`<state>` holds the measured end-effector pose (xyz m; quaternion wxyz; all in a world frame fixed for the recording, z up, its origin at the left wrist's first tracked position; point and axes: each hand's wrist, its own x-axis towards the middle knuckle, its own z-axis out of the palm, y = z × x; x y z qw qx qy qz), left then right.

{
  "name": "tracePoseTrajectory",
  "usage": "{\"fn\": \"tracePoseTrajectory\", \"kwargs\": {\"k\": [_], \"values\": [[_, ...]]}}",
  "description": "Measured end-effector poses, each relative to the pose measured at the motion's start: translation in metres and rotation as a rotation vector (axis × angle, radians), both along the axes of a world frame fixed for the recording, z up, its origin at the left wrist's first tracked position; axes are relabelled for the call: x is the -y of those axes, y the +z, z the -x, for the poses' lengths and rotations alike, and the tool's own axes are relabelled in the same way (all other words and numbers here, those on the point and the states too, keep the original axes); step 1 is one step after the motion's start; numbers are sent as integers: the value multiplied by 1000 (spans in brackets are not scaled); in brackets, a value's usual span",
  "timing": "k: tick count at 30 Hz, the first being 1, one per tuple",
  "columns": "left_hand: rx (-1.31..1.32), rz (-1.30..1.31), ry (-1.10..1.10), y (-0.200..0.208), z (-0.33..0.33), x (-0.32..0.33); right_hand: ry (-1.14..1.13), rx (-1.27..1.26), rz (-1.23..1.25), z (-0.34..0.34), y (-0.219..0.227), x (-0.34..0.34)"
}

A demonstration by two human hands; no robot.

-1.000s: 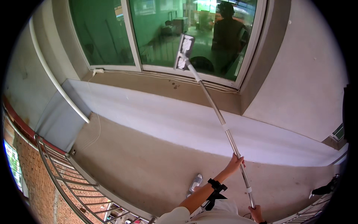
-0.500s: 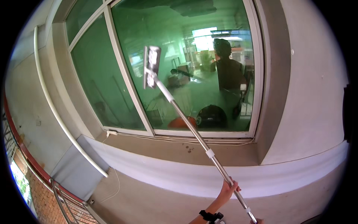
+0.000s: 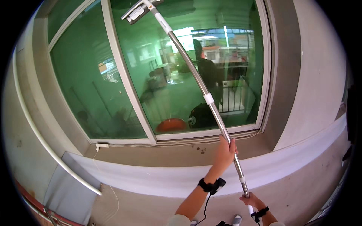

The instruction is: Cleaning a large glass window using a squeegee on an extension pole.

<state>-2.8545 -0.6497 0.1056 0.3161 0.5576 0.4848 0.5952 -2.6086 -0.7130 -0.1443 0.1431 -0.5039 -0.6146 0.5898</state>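
I hold a long-handled window squeegee (image 3: pixel 187 59) in both hands. Its telescopic metal pole with white collars slants up and to the left. The wide grey-and-white head (image 3: pixel 136 14) is in front of the upper part of the green-tinted window pane (image 3: pixel 169 105), partly cut off by the top edge. My left hand (image 3: pixel 225 152) is closed around the pole just below the window frame. Lower down and to the right, my right hand (image 3: pixel 254 200) is wrapped around the pole near its white lower end. Both wrists wear black straps with small devices.
A recessed sill (image 3: pixel 181 155) with a thin cable runs below the window. To the left, a white pipe (image 3: pixel 37 132) goes down the wall, and a white plug (image 3: pixel 102 145) lies at the sill's corner. A red-brown rail (image 3: pixel 34 205) shows at lower left.
The squeegee head has moved up the pane to the top and turned to lie more crosswise. Both hands have risen with the pole, and the view has shifted.
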Motion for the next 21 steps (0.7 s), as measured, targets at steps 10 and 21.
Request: {"fn": "tracePoseTrajectory", "kwargs": {"k": [10, 21], "values": [[115, 315, -461, -174, 21, 213, -179, 86, 183, -26, -100, 336], [304, 506, -630, -222, -9, 342, -322, 297, 158, -14, -79, 519]]}}
